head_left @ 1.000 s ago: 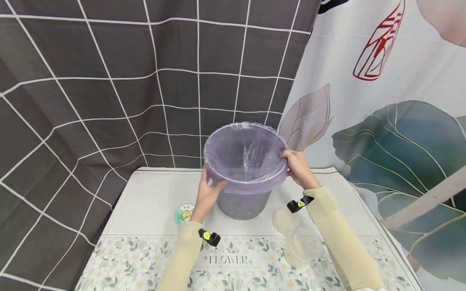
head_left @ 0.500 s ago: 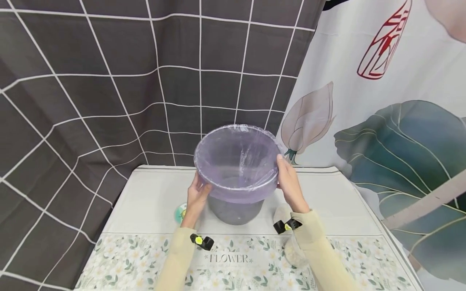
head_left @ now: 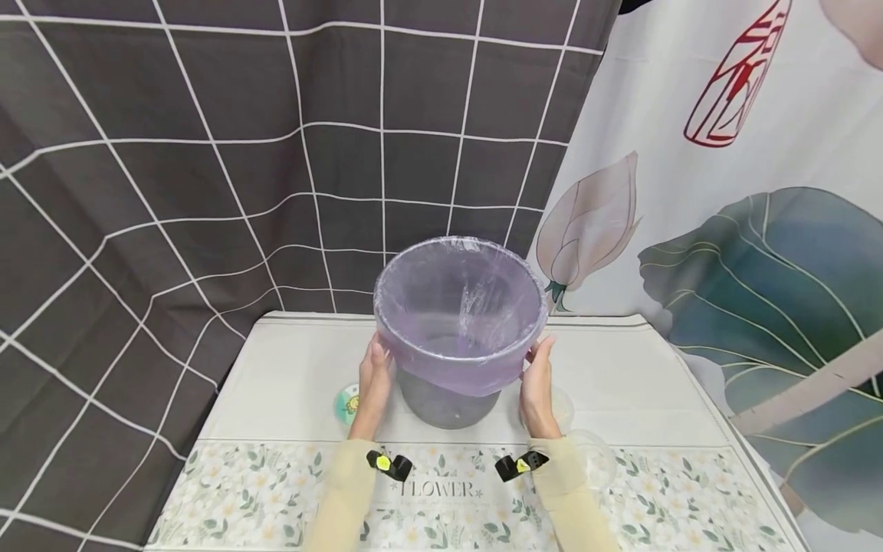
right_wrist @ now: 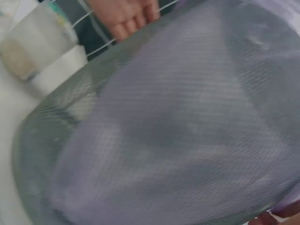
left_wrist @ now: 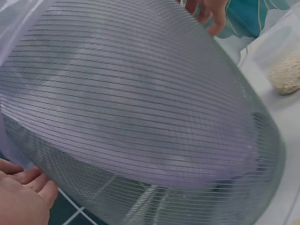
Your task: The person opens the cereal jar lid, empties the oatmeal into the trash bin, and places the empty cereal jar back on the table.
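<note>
A grey translucent trash bin (head_left: 448,405) with a ribbed wall stands on the table, its mouth facing up and toward me. A thin purple trash bag (head_left: 458,369) lines it, folded over the rim and hanging down the outside. My left hand (head_left: 373,383) rests against the bin's left side just under the rim, thumb up. On the right side, my right hand (head_left: 538,391) lies below the rim in the same way. In the left wrist view, the left fingers (left_wrist: 37,183) touch the wall near the bag's edge, only slightly bent.
A clear jar with a green-and-white cartoon lid (head_left: 347,402) stands left of the left hand. Clear containers, one a jar of pale grain (left_wrist: 285,77), stand by the right hand. The tablecloth (head_left: 276,383) has a flowered front band; curtains (head_left: 331,169) hang behind.
The right hand has left its pinch on the bag at the rim and moved down and inward to the bin's side. The left hand's thumb has come off the rim. The bag's fold hangs lower.
</note>
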`<act>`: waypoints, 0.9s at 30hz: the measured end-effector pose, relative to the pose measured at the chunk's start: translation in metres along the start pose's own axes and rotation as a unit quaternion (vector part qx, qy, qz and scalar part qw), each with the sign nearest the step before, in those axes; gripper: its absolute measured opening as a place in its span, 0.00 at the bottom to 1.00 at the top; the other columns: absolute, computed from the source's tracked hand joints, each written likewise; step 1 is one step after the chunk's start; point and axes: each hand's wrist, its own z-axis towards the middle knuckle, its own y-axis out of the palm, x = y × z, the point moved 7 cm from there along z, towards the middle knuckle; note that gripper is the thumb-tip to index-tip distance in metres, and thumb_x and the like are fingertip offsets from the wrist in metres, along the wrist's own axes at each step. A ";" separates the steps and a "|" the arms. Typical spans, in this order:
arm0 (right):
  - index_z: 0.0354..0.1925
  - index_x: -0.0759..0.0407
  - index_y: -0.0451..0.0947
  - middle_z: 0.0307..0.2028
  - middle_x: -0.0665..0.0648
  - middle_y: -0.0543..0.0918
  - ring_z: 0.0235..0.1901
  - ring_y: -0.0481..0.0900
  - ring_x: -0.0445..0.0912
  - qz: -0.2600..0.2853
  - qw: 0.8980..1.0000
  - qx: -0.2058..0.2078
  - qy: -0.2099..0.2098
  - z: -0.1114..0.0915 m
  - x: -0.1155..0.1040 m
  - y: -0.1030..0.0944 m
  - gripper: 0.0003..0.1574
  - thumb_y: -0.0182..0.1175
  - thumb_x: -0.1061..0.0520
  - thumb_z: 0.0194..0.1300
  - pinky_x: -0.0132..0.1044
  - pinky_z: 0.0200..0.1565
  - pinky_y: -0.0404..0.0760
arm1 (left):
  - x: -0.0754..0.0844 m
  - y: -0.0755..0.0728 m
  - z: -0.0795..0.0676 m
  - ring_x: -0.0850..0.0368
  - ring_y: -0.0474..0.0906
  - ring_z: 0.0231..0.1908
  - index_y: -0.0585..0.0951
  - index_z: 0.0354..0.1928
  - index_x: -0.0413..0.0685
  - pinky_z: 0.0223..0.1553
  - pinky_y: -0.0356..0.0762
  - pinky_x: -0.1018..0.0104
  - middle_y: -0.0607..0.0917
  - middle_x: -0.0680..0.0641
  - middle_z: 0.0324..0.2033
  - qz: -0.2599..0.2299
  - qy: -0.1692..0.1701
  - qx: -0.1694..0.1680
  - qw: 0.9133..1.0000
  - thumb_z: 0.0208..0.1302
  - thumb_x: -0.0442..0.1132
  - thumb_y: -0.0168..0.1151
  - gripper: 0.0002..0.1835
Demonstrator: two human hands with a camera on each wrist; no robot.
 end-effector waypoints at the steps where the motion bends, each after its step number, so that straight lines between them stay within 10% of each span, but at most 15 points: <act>1: 0.67 0.59 0.56 0.63 0.62 0.63 0.63 0.58 0.51 -0.012 1.000 -0.004 -0.003 0.000 0.004 0.000 0.50 0.15 0.30 0.65 0.52 0.63 0.58 | -0.002 0.003 -0.001 0.44 0.53 0.67 0.50 0.69 0.38 0.67 0.52 0.57 0.54 0.37 0.68 -0.010 -0.008 -0.007 1.000 0.69 0.61 0.24 0.38; 8: 0.71 0.53 0.47 0.70 0.57 0.51 0.69 0.46 0.50 -0.043 0.998 -0.035 -0.017 0.001 0.037 0.000 0.48 0.13 0.30 0.64 0.56 0.65 0.52 | -0.004 0.015 -0.014 0.49 0.44 0.69 0.47 0.69 0.37 0.69 0.42 0.58 0.46 0.40 0.70 -0.036 -0.052 -0.042 0.997 0.66 0.57 0.05 0.39; 27: 0.70 0.54 0.48 0.70 0.53 0.50 0.70 0.41 0.46 -0.009 0.998 -0.058 -0.009 -0.014 0.049 0.001 0.48 0.16 0.28 0.64 0.54 0.67 0.48 | -0.005 0.012 -0.032 0.50 0.46 0.69 0.48 0.70 0.40 0.69 0.43 0.59 0.48 0.42 0.70 -0.058 -0.071 -0.029 0.995 0.67 0.59 0.09 0.39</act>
